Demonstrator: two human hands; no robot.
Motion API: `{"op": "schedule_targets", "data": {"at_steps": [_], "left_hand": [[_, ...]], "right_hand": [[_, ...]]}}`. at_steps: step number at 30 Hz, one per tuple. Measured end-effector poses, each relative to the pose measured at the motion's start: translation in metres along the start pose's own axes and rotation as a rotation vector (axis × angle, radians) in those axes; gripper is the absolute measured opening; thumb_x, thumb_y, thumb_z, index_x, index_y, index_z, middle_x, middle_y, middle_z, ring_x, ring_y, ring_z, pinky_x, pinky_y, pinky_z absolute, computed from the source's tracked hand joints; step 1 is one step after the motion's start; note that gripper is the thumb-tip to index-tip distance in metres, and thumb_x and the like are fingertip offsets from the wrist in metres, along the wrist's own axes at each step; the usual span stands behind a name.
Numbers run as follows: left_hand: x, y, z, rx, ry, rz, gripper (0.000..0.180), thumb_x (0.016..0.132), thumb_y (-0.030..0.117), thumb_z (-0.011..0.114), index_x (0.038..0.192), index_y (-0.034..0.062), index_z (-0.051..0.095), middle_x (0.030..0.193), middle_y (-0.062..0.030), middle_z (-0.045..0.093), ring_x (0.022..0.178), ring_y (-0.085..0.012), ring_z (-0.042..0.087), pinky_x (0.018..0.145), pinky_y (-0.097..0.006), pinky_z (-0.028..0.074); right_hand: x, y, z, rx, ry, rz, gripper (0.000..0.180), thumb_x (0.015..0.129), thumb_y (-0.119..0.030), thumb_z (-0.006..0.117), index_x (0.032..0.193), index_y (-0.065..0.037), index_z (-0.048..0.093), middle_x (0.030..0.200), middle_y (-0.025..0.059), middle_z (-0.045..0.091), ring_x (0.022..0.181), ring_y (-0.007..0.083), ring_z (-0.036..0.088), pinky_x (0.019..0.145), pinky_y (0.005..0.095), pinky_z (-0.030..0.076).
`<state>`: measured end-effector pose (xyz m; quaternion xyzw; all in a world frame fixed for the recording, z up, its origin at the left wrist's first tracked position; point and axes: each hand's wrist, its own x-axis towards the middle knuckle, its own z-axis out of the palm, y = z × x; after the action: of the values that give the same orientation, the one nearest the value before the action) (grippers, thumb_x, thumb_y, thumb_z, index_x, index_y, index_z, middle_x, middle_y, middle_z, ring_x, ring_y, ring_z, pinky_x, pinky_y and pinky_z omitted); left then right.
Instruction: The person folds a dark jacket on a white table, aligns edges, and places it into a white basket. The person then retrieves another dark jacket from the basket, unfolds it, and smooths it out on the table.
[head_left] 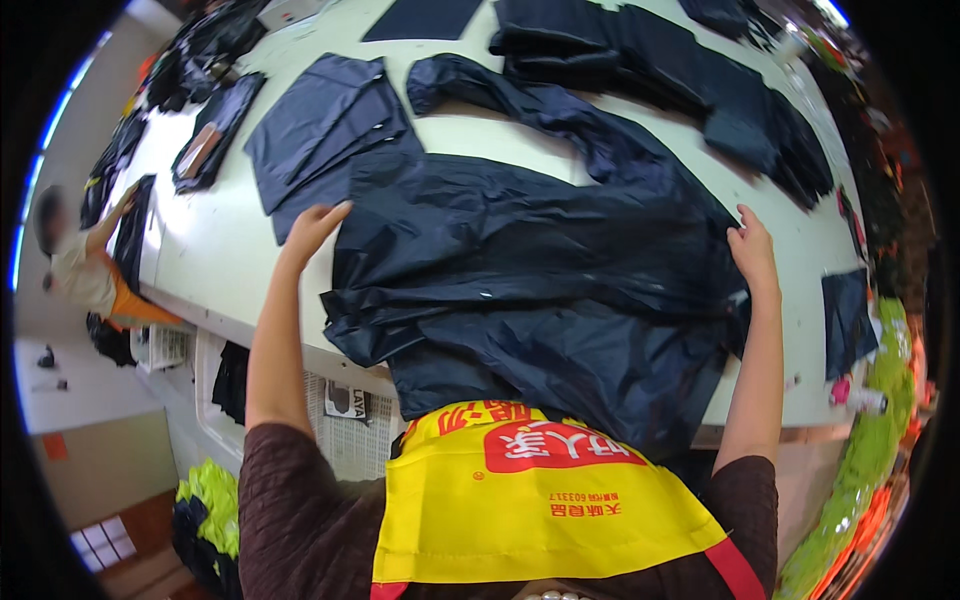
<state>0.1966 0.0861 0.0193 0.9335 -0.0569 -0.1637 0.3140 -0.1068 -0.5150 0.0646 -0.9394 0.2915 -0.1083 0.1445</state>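
Observation:
A dark navy jacket [520, 240] of thin, slightly shiny cloth lies spread across the white table. Its near part hangs over the table edge against my yellow apron, and one sleeve [540, 110] stretches up and to the left. My left hand [318, 228] is closed on the jacket's left edge, thumb and fingers pinched together. At the jacket's right edge, my right hand [753, 248] has its fingers bent and its index finger raised. Whether cloth is between those fingers is hard to see.
Folded dark garments [330, 130] lie beyond my left hand, and a long dark pile [650, 60] lies at the back right. A dark cloth piece [848, 322] rests on the right. Another person [88, 262] stands at the far left. White crates [345, 425] sit below the table edge.

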Motion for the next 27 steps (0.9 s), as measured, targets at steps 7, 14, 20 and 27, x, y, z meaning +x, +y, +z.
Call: {"op": "schedule_targets", "data": {"at_steps": [7, 14, 20, 27], "left_hand": [[0.059, 0.029, 0.055, 0.24, 0.363, 0.043, 0.066, 0.066, 0.048, 0.075, 0.103, -0.0048, 0.061, 0.097, -0.0246, 0.063, 0.093, -0.0319, 0.062, 0.082, -0.038, 0.047], [0.081, 0.046, 0.024, -0.26, 0.143, -0.054, 0.04, 0.074, 0.033, 0.075, 0.086, -0.0026, 0.06, 0.085, -0.0091, 0.062, 0.081, -0.0182, 0.056, 0.074, -0.031, 0.045], [0.177, 0.086, -0.012, -0.558, 0.542, 0.268, 0.031, 0.083, 0.032, 0.068, 0.093, 0.0022, 0.063, 0.085, -0.009, 0.066, 0.073, -0.0188, 0.062, 0.066, -0.028, 0.048], [0.214, 0.102, 0.058, 0.204, 1.093, 0.309, 0.05, 0.079, 0.039, 0.067, 0.11, 0.0007, 0.059, 0.109, -0.0196, 0.061, 0.1, -0.0349, 0.056, 0.088, -0.041, 0.042]], "right_hand": [[0.045, 0.032, 0.084, -0.094, -0.185, -0.24, 0.044, 0.087, -0.02, 0.054, 0.127, -0.003, 0.047, 0.112, 0.0234, 0.059, 0.105, 0.0381, 0.056, 0.089, 0.0419, 0.044], [0.071, 0.075, 0.059, 0.511, 0.044, -0.009, 0.027, 0.09, -0.017, 0.057, 0.11, 0.001, 0.062, 0.106, 0.0095, 0.065, 0.099, 0.0154, 0.059, 0.088, 0.0266, 0.043], [0.152, 0.082, 0.053, 0.1, 0.686, -0.222, 0.023, 0.088, -0.025, 0.061, 0.102, -0.008, 0.068, 0.092, 0.0115, 0.067, 0.086, 0.0234, 0.063, 0.079, 0.0298, 0.047], [0.158, 0.007, 0.078, -0.336, 0.623, -0.39, 0.034, 0.083, -0.01, 0.056, 0.117, -0.008, 0.055, 0.112, 0.0125, 0.058, 0.104, 0.0322, 0.053, 0.088, 0.0402, 0.043]]}}
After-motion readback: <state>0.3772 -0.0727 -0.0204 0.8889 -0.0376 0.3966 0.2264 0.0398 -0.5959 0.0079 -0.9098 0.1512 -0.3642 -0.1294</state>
